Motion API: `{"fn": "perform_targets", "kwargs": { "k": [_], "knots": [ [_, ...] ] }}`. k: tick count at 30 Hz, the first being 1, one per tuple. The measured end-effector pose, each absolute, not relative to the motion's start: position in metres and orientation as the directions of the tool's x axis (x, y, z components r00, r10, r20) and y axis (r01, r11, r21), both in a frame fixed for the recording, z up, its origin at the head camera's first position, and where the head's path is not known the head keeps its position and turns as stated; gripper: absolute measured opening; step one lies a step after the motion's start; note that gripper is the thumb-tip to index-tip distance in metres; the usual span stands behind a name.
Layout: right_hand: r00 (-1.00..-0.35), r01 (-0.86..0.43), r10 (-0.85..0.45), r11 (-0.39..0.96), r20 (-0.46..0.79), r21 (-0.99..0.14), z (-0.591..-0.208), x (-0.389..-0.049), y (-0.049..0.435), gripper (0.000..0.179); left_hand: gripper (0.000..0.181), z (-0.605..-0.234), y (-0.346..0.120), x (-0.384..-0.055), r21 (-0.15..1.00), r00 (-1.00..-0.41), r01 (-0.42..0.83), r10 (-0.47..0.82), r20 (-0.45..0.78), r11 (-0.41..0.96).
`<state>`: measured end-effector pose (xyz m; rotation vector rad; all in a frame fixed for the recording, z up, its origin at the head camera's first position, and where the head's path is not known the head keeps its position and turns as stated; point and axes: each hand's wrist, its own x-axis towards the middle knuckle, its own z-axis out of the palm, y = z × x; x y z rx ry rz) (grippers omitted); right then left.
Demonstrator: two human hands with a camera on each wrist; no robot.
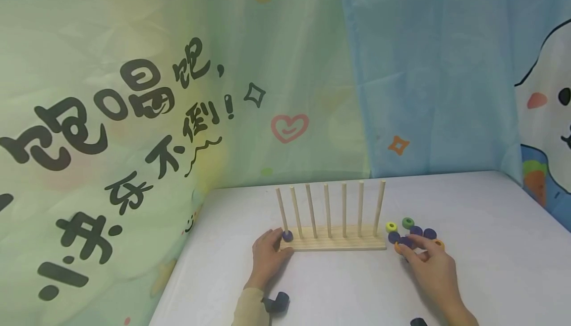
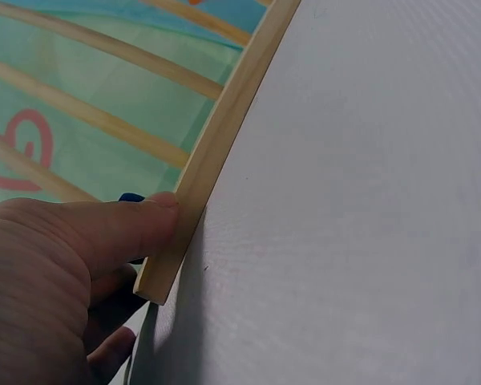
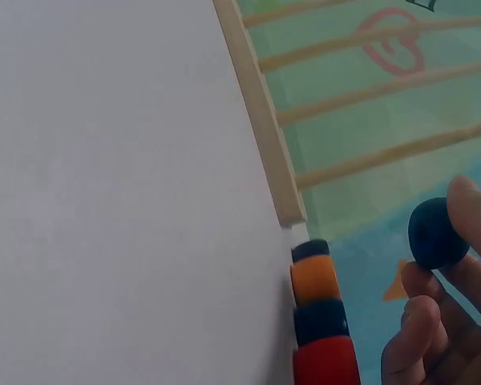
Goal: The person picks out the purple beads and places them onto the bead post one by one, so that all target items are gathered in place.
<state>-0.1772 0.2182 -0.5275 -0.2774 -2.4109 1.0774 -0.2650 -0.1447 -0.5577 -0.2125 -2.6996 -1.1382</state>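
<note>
A wooden peg rack [image 1: 334, 244] with a row of several upright pegs stands on the white table. One dark blue bead [image 1: 287, 237] sits at the foot of its leftmost peg. My left hand [image 1: 266, 256] grips the rack's left end, the thumb [image 2: 136, 228] along the front edge of the base. To the right of the rack, my right hand [image 1: 434, 266] pinches a dark blue bead [image 3: 433, 234] between thumb and fingers. In the right wrist view that bead is raised above the level of the other beads.
Loose beads lie right of the rack: a yellow bead [image 1: 391, 227], a green bead [image 1: 408, 223], several dark blue ones, orange ones and a red bead [image 3: 327, 361]. A dark wrist device [image 1: 277, 302] is on the left forearm. Printed curtains [image 1: 285, 78] hang behind the table.
</note>
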Motion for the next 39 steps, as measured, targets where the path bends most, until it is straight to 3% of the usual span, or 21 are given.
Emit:
{"fn": "perform_targets", "kwargs": {
  "k": [7, 19, 39],
  "knots": [
    [-0.869, -0.090, 0.310, 0.665, 0.384, -0.741, -0.534, -0.179, 0.207, 0.035, 0.058, -0.561, -0.146, -0.265, 0.676, -0.963, 0.229, 0.062, 0.262, 0.700],
    [-0.908, -0.078, 0.276, 0.630, 0.316, -0.773, -0.532, -0.178, 0.185, 0.036, 0.060, -0.553, -0.143, -0.263, 0.663, -0.961, 0.245, 0.084, 0.265, 0.707],
    [-0.977, -0.016, 0.177, 0.482, 0.115, -0.876, -0.537, -0.181, 0.150, 0.040, 0.062, -0.556, -0.144, -0.264, 0.665, -0.970, 0.209, 0.065, 0.234, 0.717]
  ]
}}
